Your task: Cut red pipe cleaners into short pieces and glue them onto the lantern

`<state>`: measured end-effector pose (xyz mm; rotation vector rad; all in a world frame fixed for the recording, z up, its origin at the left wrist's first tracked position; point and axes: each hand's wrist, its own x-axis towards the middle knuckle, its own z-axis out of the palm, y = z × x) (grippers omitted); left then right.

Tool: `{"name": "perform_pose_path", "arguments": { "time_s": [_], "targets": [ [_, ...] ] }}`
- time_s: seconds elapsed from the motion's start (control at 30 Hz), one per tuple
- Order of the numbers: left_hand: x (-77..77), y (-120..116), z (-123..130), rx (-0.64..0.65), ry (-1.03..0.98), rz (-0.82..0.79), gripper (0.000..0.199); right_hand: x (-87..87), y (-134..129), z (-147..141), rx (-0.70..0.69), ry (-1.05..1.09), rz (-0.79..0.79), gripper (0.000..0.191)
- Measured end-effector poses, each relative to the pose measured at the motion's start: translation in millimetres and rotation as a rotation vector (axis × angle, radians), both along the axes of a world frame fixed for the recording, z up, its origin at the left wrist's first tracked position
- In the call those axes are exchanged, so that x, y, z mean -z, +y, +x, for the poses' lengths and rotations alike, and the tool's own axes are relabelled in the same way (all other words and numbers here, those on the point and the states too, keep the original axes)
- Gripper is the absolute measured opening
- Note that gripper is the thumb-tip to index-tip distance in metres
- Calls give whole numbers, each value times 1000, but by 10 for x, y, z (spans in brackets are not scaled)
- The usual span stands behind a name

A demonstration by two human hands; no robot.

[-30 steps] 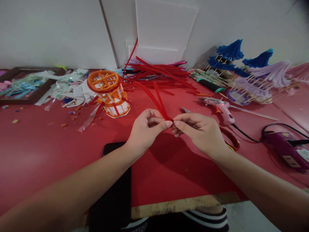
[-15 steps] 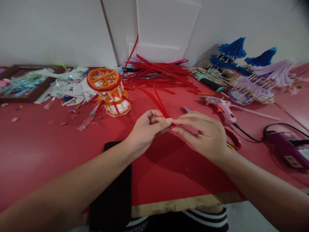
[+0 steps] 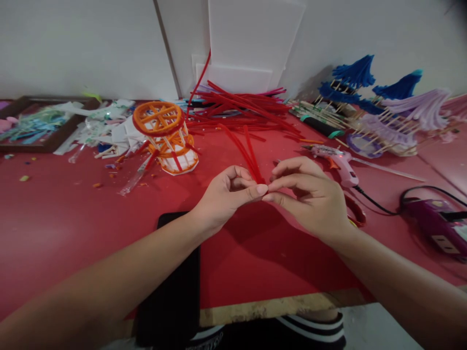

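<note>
Red pipe cleaners (image 3: 248,153) fan upward and away from my fingers, their near ends gathered together over the red table. My left hand (image 3: 231,194) is closed, pinching that gathered end between thumb and fingers. My right hand (image 3: 310,194) meets it from the right, thumb and index fingertip pressed together at the same near end; the other fingers curl above. The fingertips hide exactly how the ends are joined. Beyond my right hand lie scissors (image 3: 355,211), partly covered by it.
An orange and white carousel-like frame (image 3: 160,138) stands left. Behind is a pile of red pipe cleaners (image 3: 241,109). To the right are a pink glue gun (image 3: 337,163), a purple box with a cord (image 3: 434,223), and blue and lilac umbrella-like crafts (image 3: 401,109). A black phone (image 3: 171,291) lies near the edge.
The pipe cleaners stand more upright, their far ends swung slightly right. My right hand's upper fingers have lifted and curled, while both hands keep pinching the near end.
</note>
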<state>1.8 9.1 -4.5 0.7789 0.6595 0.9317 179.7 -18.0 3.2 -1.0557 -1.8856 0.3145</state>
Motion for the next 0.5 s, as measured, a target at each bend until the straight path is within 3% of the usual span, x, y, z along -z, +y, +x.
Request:
{"name": "perform_pose_path", "arguments": {
  "time_s": [0.1,0.2,0.37,0.5],
  "targets": [
    [-6,-3,14,-23,-16,7,39,19,-12,-33,24,122,-85,13],
    [-16,-5,20,-59,-13,69,40,19,-22,-65,30,281,-309,20],
    [-14,-14,12,-32,-27,130,38,-19,-16,-93,-223,578,-869,25],
    [7,-13,10,-37,-20,156,37,9,2,-116,-242,821,-1029,21]
  ]
}}
